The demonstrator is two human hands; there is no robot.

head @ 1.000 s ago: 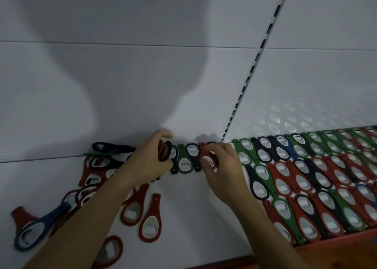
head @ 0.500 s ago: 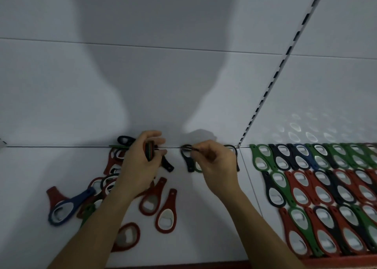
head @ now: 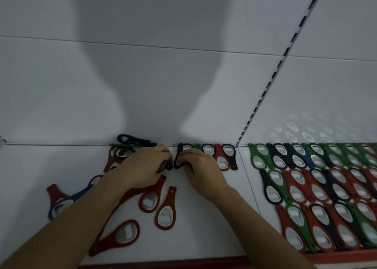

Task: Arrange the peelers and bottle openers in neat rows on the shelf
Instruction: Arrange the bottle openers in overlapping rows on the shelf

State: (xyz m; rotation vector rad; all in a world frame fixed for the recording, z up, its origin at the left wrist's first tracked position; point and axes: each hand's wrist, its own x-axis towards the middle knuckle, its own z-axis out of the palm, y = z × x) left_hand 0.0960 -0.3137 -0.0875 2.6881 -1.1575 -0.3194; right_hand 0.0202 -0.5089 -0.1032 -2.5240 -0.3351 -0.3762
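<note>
Right hand point(head: 201, 166) is pinching a black bottle opener point(head: 179, 153) up on edge, left hand point(head: 145, 164) is clutching a dark opener point(head: 168, 166).

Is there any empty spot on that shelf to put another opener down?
Yes: the far-left shelf, left of the loose pile, and the strip between the right forearm and the packed rows. Crowded: those rows and around the left hand.

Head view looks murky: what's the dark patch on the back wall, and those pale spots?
Head view: the patch is the person's shadow on the white back panel; the pale oval spots look like light bounced off the metal-centred bottle openers; dim, slightly soft overall.
</note>
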